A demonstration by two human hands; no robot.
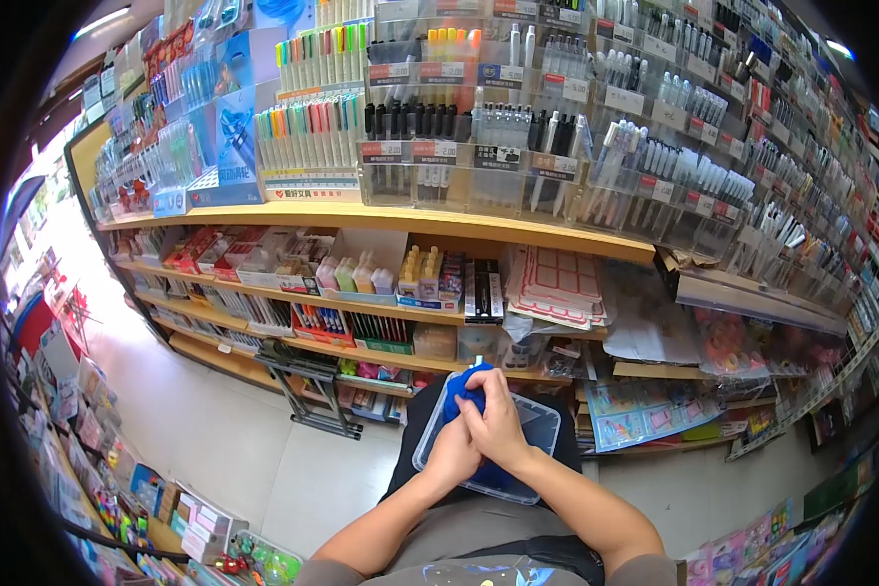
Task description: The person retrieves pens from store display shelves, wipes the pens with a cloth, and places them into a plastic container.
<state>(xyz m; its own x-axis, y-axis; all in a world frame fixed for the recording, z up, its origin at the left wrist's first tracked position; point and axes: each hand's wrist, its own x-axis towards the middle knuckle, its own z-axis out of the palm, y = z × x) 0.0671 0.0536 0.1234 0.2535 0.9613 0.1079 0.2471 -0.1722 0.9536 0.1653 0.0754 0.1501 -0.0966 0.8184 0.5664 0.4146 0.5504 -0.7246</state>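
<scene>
Both my hands meet over a clear plastic container (542, 426) resting on my lap. My left hand (453, 451) is closed against a bunched blue cloth (456, 389), at its lower side. On the right of the cloth, my right hand (496, 422) has its fingers bent round it, touching my left hand. A small white tip (479, 360) sticks up at the top of the cloth; what it belongs to is hidden. More blue material (493, 477) shows in the container below my hands.
Pen racks (474, 117) rise above a wooden shelf edge (410, 218) ahead, with boxed stationery on lower shelves. A black folding stand (308, 383) is on the floor at left. Goods (205, 527) fill the lower left; packets (752, 547) lie lower right.
</scene>
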